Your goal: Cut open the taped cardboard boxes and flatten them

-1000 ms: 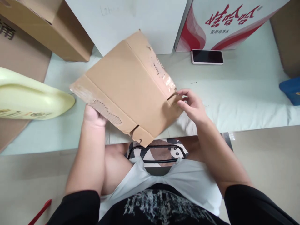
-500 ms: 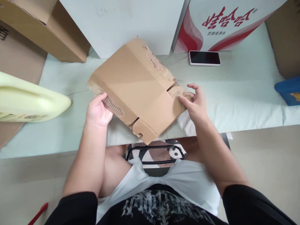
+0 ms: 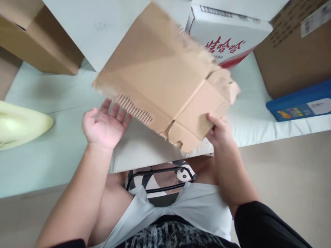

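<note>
A flattened piece of brown cardboard (image 3: pixel 160 72) with torn, ragged edges is held up above the pale green cloth, slanting across the middle of the view. My right hand (image 3: pixel 219 130) pinches its lower right edge, thumb on top and fingers curled beneath. Beside the ribbed, torn strip on the left edge, my left hand (image 3: pixel 104 125) is palm up with its fingers spread, and nothing is gripped in it. The fingertips lie close to the cardboard; whether they touch it I cannot tell.
White boxes (image 3: pixel 227 38) stand behind the cardboard. Brown boxes are at the back left (image 3: pixel 57 44) and right (image 3: pixel 294 58). A blue packet (image 3: pixel 300 105) lies right, a pale yellow bottle (image 3: pixel 26 125) left. The cloth-covered table's edge (image 3: pixel 258 139) runs before my legs.
The cardboard has risen, its right end folded out wider. My left hand has let go and opened. My right hand has moved down to the lower edge. The view has shifted right.
</note>
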Demonstrator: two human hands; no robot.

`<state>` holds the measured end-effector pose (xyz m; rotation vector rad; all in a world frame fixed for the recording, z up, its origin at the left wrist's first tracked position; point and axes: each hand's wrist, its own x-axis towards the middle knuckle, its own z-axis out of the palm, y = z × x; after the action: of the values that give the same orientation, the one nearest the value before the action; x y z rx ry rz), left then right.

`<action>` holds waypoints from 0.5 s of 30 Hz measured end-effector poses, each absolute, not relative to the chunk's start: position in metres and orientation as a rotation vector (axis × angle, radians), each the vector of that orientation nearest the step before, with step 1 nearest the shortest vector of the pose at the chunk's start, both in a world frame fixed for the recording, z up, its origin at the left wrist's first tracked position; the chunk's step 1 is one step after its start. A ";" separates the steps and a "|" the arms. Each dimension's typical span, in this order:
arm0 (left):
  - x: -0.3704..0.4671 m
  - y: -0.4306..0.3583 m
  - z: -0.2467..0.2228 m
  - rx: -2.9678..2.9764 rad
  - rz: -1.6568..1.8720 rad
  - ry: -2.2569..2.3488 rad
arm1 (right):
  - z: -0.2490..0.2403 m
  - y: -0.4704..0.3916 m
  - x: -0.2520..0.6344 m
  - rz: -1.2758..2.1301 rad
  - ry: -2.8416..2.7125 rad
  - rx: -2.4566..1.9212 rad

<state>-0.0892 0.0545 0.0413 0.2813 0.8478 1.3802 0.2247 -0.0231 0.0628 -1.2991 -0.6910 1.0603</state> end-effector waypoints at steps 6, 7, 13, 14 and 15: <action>-0.085 0.056 0.049 0.194 1.354 0.931 | 0.109 -0.053 0.308 0.360 -0.425 -1.309; -0.085 0.056 0.050 0.195 1.342 0.940 | 0.112 -0.060 0.322 0.242 -0.394 -1.332; -0.083 0.057 0.052 0.236 1.279 0.972 | 0.104 -0.071 0.394 -0.097 -0.309 -1.626; -0.083 0.057 0.052 0.248 1.273 0.975 | 0.103 -0.062 0.405 -0.107 -0.307 -1.671; -0.082 0.057 0.051 0.259 1.267 0.980 | 0.103 -0.050 0.415 -0.108 -0.306 -1.709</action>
<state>-0.0823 0.0568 0.0513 0.2588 0.9804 1.2675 0.4146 -0.0496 0.1027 -1.7091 -0.3064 -0.1083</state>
